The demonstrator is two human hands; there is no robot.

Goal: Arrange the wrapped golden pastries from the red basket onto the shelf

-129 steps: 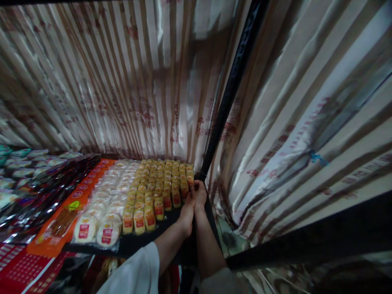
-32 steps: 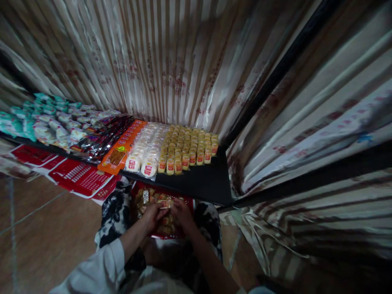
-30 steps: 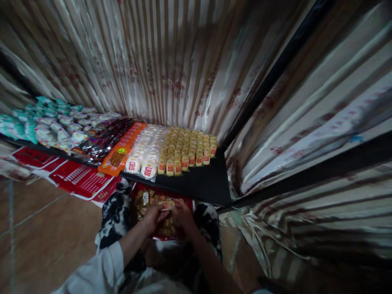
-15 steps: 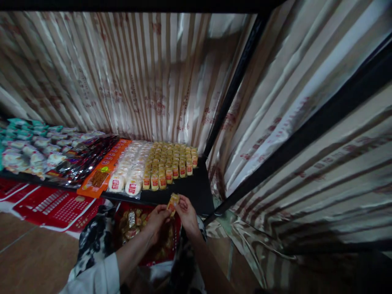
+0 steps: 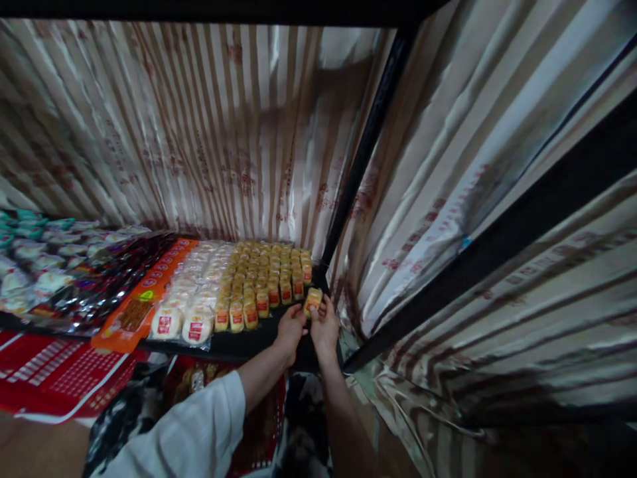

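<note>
Just right of the frame's centre, both hands meet over one small yellow snack packet [image 5: 313,299], which sits at the right-hand end of the yellow rows, over the bare black strip of the shelf [image 5: 271,335] near its corner post [image 5: 368,143]. The left hand [image 5: 290,327] has its grip narrowed onto the packet's lower left edge, fingertips pinching, and the right hand [image 5: 324,325] closes on its right side from below, thumb and fingers up; whether the packet rests on the shelf or hangs just above it cannot be told. It looks light, a sealed film wrapper with a soft cake or pastry inside, so probably slick on the outside, a little crinkly, and easy to dent if squeezed; the sensible hold seems to be by the two short ends or the side seams, with fingertips only, as the hands have it. To the left of it stand the rows of yellow packets with red labels [image 5: 263,275], packed touching one another, then round white packets with red labels [image 5: 192,302], an orange flat pack [image 5: 137,309], dark glossy packets [image 5: 109,279] and pale green-and-white packets [image 5: 30,265] at the far left edge. Below the shelf front, lower centre, a red basket [image 5: 259,425] holds more wrapped pieces, partly hidden by a white sleeve [image 5: 189,435]. Striped shiny sheeting [image 5: 209,133] hangs behind and to the right
</note>
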